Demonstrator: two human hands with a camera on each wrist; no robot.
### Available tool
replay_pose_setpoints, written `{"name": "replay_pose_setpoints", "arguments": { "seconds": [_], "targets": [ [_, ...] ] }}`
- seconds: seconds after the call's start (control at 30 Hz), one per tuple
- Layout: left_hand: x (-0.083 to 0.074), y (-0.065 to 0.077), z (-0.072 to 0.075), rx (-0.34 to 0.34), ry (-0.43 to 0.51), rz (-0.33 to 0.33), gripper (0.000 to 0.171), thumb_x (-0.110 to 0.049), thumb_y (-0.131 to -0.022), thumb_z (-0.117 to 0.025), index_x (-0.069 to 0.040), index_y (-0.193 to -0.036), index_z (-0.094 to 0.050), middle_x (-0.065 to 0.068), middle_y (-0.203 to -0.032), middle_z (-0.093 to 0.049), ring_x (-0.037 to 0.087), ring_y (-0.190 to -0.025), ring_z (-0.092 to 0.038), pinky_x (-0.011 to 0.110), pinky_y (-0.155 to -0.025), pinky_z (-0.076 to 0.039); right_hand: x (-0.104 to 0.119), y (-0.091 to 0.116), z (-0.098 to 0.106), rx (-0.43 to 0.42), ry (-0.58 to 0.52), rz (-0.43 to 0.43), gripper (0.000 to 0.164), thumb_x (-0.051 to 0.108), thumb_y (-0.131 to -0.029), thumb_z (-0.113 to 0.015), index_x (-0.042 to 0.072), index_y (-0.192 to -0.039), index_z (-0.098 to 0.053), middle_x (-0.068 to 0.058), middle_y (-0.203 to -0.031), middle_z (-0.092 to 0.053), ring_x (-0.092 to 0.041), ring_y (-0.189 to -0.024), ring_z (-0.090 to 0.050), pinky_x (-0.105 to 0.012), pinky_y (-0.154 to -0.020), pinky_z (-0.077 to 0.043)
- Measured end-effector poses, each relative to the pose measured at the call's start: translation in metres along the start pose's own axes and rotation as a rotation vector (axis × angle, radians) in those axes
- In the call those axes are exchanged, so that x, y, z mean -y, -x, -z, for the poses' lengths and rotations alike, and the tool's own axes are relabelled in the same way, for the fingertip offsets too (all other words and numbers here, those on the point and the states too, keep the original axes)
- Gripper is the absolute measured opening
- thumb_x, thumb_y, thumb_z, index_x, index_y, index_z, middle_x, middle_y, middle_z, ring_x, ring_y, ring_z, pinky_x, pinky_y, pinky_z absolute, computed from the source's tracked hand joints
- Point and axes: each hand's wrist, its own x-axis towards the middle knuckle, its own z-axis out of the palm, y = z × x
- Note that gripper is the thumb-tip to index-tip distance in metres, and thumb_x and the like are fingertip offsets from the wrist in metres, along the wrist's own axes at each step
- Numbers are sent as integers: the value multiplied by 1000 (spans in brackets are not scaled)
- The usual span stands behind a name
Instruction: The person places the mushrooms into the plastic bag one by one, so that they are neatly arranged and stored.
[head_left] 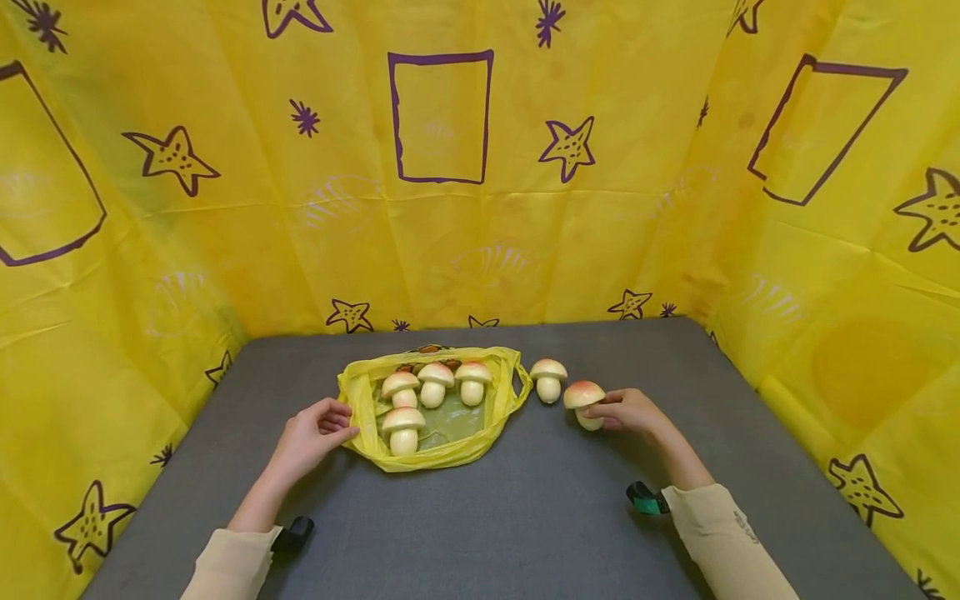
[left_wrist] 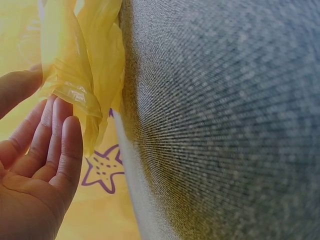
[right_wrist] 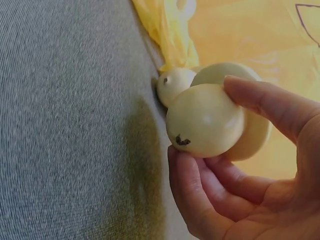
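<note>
A yellow plastic bag [head_left: 435, 462] lies spread on the table with its mouth wide, several toy mushrooms [head_left: 436, 385] standing inside it. At the bag's left side, my left hand [head_left: 311, 437] holds the rim between thumb and fingers; in the left wrist view the yellow plastic [left_wrist: 75, 75] runs between them. My right hand [head_left: 630, 412] pinches another toy mushroom [head_left: 583, 395] by its stem, right of the bag. The right wrist view shows thumb and fingers on opposite sides of that pale stem [right_wrist: 205, 120]. One more toy mushroom [head_left: 548, 380] stands between the held one and the bag.
The grey table [head_left: 480, 533] is bordered by yellow cloth walls [head_left: 450, 250] with purple stars and frames drawn on them. Dark bands, one black [head_left: 294, 534] and one with a green patch [head_left: 647, 498], sit at my two wrists.
</note>
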Motion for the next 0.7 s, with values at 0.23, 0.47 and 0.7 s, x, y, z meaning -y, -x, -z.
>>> {"name": "replay_pose_setpoints", "arguments": {
  "seconds": [0.23,0.47,0.7],
  "targets": [
    [-1,0,0,-2,0,-1,33,-28,-81,-76,-8,-103,-63,5,-92,-66,14,-80,-62,21,-68,-51,8,4,-2,10,-9,26,40,27,-80,-76,-4,-102,-66,-1,-87,-67,-9,-80,-65,-29,-77,-55],
    [-3,0,1,2,3,-2,32,-27,-81,-76,-7,-103,-63,5,-92,-66,15,-80,-62,21,-69,-51,12,5,-5,0,-41,46,41,27,-79,-77,-5,-103,-64,0,-86,-66,-10,-78,-65,-30,-77,-55],
    [-4,1,2,2,2,-8,31,-26,-81,-76,-7,-102,-63,5,-92,-67,15,-80,-62,21,-68,-51,18,6,-9,-1,-58,53,47,26,-80,-76,-7,-109,-62,-4,-92,-67,-10,-80,-66,-30,-78,-55]
  ]
}}
